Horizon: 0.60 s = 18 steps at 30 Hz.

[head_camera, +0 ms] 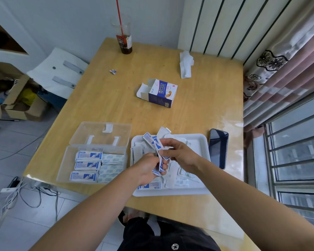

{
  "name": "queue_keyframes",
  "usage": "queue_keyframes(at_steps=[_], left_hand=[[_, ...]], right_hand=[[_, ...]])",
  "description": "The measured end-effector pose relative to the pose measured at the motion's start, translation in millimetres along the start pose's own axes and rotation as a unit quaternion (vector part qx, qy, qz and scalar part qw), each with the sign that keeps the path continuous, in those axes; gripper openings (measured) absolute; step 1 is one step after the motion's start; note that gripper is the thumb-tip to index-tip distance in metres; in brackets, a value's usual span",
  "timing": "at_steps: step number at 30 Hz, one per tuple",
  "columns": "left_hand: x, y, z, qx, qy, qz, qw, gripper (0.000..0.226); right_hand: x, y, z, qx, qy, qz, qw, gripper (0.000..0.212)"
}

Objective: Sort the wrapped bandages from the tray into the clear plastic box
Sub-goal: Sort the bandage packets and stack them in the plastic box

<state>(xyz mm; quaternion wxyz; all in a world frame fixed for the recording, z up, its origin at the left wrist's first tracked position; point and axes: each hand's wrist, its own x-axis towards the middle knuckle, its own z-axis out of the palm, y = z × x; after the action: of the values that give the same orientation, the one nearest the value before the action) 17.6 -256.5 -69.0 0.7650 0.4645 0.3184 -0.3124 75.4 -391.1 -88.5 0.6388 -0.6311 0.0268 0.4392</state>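
Hands met over the white tray, which sat at the near edge of the worktop, a little right of its middle. The left hand had its fingers curled round the lower ends of a fanned bunch of wrapped bandages, blue and white. The right hand pinched the same bunch higher up between thumb and fingertips. The bunch was held just above the tray's left half. More loose wrappers lay scattered in the tray under and around both hands, some print side up and some plain white. Just left of the tray, toward the near-left corner, stood the clear plastic box with its hinged lid thrown back flat toward the far edge. Inside it three neat stacks of blue-printed packets lay along the left side, with paler packets beside them on the right. A dark phone lay screen up just beside the tray's right rim. Near the middle of the worktop lay an opened bandage carton, flaps out. A cup of dark drink with a red straw stood at the far edge, a crumpled tissue lay toward the far-right corner, and a small paper scrap lay between cup and carton.
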Motion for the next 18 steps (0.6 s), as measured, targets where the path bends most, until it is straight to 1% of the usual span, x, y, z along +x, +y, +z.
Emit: queue_keyframes(at_steps=[1,2,4,5,8,11,13,16,18], left_hand=[[-0.6,0.4,-0.2,0.002,-0.007,0.001,1.000,0.027],[-1.2,0.5,-0.7,0.005,-0.015,0.002,1.000,0.027],[-3.1,0.9,-1.8,0.010,-0.035,-0.002,0.999,0.026],[-4.1,0.7,-2.7,0.010,-0.045,-0.006,0.999,0.025],[-6.4,-0.1,-3.9,0.011,-0.057,-0.016,0.998,0.022],[-6.6,-1.7,-4.6,0.001,-0.033,-0.022,0.999,0.023],[-7.5,-2.5,-6.6,-0.009,-0.016,-0.028,0.999,0.033],[-9.3,-2.4,-5.2,-0.016,-0.030,-0.023,0.999,0.046],[-7.7,-4.8,-1.0,-0.006,-0.018,-0.012,1.000,0.044]], right_hand=[[-1.0,0.1,-0.3,-0.001,-0.020,0.001,1.000,0.034],[-2.1,0.0,-0.9,0.000,-0.043,0.004,0.999,0.032],[-3.6,-1.2,-3.5,0.008,-0.076,0.011,0.997,0.017],[-4.6,-2.9,-3.9,0.015,-0.080,0.017,0.997,0.013],[-6.0,-6.5,-2.0,0.016,-0.085,0.022,0.996,0.013],[-4.4,-7.4,-2.4,-0.003,-0.076,0.022,0.997,0.012],[-3.7,-8.1,-2.3,-0.018,-0.056,0.024,0.998,0.012],[-1.7,-7.0,-0.4,-0.045,-0.025,0.024,0.998,0.020],[-2.3,-6.6,2.6,-0.050,-0.011,0.023,0.998,0.022]])
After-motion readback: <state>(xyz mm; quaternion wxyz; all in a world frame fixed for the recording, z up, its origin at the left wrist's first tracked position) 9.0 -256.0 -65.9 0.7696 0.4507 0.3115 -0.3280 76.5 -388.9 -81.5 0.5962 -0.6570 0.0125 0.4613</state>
